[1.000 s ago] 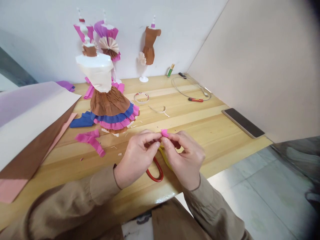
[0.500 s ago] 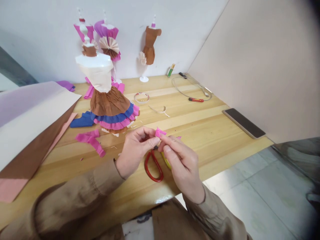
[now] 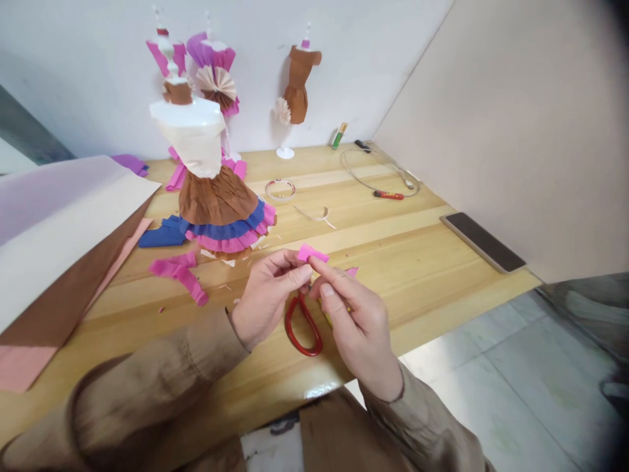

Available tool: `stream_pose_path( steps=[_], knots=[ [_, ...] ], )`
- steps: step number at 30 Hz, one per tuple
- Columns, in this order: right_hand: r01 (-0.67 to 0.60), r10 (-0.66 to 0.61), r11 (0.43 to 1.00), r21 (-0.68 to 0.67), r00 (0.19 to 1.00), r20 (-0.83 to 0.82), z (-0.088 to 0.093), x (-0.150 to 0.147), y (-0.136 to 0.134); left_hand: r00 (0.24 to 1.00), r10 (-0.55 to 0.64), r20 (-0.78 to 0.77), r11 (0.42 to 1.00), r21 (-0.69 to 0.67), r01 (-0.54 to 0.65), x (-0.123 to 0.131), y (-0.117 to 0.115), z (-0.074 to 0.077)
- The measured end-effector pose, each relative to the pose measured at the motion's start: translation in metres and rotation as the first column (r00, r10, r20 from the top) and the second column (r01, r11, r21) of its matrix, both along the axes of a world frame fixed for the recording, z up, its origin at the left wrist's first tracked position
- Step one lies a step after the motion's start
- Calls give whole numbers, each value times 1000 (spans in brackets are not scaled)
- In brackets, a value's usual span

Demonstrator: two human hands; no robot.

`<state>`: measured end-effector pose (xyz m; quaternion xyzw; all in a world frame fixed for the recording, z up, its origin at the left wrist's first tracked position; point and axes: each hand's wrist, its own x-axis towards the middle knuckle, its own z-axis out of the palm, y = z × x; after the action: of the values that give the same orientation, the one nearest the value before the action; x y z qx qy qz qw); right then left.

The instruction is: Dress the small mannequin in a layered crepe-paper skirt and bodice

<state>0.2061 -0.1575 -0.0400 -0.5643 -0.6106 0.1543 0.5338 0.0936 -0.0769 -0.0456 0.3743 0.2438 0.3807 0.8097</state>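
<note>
Fingers of both hands meet at a small pink paper piece (image 3: pixel 312 253) above the table. My left hand (image 3: pixel 268 295) pinches its lower left part between thumb and fingers. My right hand (image 3: pixel 358 321) has its index fingertip against the piece, with the thumb close to that finger. Beneath the hands lie scissors with a red handle (image 3: pixel 289 331), their blades hidden. Something yellow shows partly behind my right hand. To the left stands a mannequin with a white bodice (image 3: pixel 199 144) and a ruffled skirt (image 3: pixel 216 200) in brown, blue and pink.
Pink strips (image 3: pixel 181 272), blue paper (image 3: pixel 162 234) and large coloured sheets (image 3: pixel 63 229) lie at left. Smaller dressed mannequins, one in brown (image 3: pixel 297 85), stand by the wall. A bracelet (image 3: pixel 280 190), cable, red tool (image 3: pixel 388 195) and phone (image 3: pixel 484 241) rest on the table (image 3: pixel 417 262).
The pink piece now shows wider and flatter above my fingertips. My hands have shifted only slightly, and the view has moved a little.
</note>
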Motion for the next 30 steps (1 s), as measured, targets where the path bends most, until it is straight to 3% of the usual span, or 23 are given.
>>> stream_pose_path(
  steps=[6,11,17,21,25,30],
  knots=[
    [-35,35,999,1,999,-16,0,-1,1,998,3,61,995,-104,3,0,0,0],
    [-71,62,997,-39,978,-201,-3,-1,0,998,22,55,990,-140,-14,0,2,0],
    [120,-130,991,-51,915,-383,-6,10,4,1000,17,20,989,-150,-14,0,1,3],
    [25,-55,997,-79,909,-414,-8,18,13,1000,-8,-3,990,-144,7,0,0,4],
    [-115,20,982,-147,848,-530,-10,20,21,999,-21,-32,993,-114,18,0,-1,3],
    [-84,-75,967,-239,807,-586,-5,15,27,998,-7,-66,997,-71,2,0,-2,2]
  ],
)
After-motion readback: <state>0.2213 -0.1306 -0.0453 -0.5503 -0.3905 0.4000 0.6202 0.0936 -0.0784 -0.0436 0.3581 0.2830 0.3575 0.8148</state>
